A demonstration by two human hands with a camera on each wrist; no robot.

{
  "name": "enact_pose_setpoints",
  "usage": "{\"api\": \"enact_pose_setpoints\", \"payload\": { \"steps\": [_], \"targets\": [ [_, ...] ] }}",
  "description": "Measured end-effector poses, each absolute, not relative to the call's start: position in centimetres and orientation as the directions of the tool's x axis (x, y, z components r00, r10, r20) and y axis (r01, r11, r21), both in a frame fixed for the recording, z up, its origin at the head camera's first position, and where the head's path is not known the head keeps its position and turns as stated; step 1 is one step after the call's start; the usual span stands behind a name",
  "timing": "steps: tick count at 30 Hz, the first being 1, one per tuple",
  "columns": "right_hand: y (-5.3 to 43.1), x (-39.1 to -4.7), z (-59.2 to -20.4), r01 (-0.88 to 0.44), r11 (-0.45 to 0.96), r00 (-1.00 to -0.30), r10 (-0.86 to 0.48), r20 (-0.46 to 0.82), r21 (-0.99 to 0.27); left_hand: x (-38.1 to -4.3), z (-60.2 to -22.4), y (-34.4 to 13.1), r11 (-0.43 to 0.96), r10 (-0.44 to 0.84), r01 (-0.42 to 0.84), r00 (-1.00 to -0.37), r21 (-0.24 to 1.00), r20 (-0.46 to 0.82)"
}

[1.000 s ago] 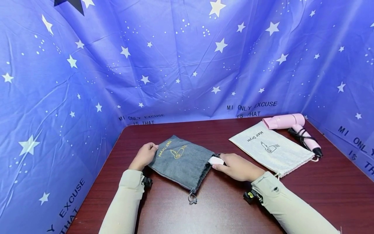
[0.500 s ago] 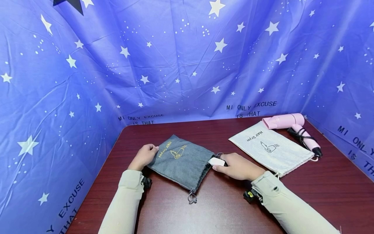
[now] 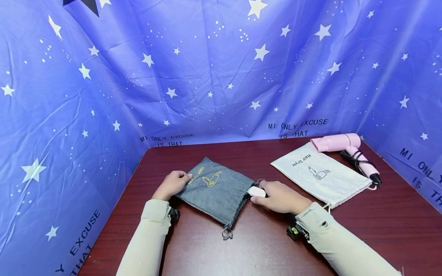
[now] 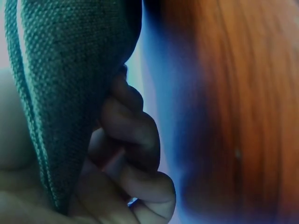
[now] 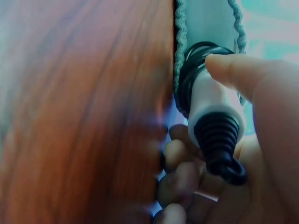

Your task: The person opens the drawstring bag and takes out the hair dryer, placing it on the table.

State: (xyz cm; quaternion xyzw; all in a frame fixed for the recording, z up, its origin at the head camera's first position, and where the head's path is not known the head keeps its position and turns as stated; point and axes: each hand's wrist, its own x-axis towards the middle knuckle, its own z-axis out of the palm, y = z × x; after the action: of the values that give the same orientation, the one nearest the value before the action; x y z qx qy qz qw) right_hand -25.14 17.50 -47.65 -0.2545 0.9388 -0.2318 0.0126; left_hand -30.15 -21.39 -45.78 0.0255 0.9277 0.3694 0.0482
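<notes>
A grey drawstring bag (image 3: 221,191) with gold "Hair Dryer" lettering lies tilted on the table, its mouth facing right. My left hand (image 3: 171,184) grips its closed left end, thumb on top; in the left wrist view the curled fingers (image 4: 133,126) lie beneath the cloth (image 4: 74,84). My right hand (image 3: 281,196) is at the mouth, holding the white handle of a hair dryer (image 3: 257,192). The right wrist view shows the handle (image 5: 210,95) with black cord (image 5: 187,79) wound round it and thumb on top. The dryer's other end is hidden inside the bag.
A white drawstring bag (image 3: 319,174) lies flat at the right of the dark red table (image 3: 262,245). Behind it, a pink hair dryer (image 3: 336,142) with its black cord wrapped touches or overlaps the bag's edge. A blue starry curtain (image 3: 214,69) encloses the table's back and sides.
My left hand has shifted slightly right, its thumb reaching further over the grey bag, and the bag's far corner has risen a little. The right hand has barely moved, still holding the hair dryer.
</notes>
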Motion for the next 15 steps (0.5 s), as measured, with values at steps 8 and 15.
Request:
{"api": "enact_pose_setpoints", "payload": {
  "steps": [8,15],
  "targets": [
    [17.06,-24.97,-47.48,-0.459,0.802,-0.881,-0.466,0.079,-0.382,-30.1,-45.53,-21.17,0.727,0.093,0.026,-0.994,0.687,-0.061],
    [17.09,-24.98,-47.51,-0.467,0.811,-0.875,-0.481,0.053,-0.353,-30.07,-45.41,-21.18,0.719,0.089,0.04,-0.995,0.694,-0.035]
  ]
}}
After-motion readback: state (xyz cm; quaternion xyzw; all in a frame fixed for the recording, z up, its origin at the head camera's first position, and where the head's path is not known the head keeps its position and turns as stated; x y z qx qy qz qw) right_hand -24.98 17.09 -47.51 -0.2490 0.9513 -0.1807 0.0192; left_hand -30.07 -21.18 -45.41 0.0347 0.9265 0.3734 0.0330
